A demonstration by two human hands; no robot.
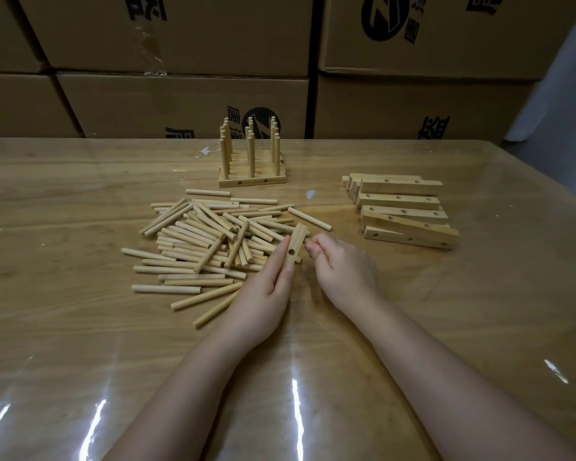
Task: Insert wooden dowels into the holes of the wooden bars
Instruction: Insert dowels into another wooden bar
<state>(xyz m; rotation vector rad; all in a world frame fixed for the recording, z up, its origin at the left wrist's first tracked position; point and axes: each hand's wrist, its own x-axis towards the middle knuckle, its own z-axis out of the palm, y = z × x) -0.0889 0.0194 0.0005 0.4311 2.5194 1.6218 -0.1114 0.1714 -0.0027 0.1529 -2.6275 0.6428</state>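
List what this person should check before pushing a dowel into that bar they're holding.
1. Bar gripped: ok, the left hand holds the wooden bar.
2. Hole exposed: ok, an empty hole faces up.
3. Dowel in right hand: cannot tell, its curled fingers hide whatever they hold.
4. Loose dowels near: ok, the pile lies beside both hands.
5. Spare bars: ok, stacked off to the right.
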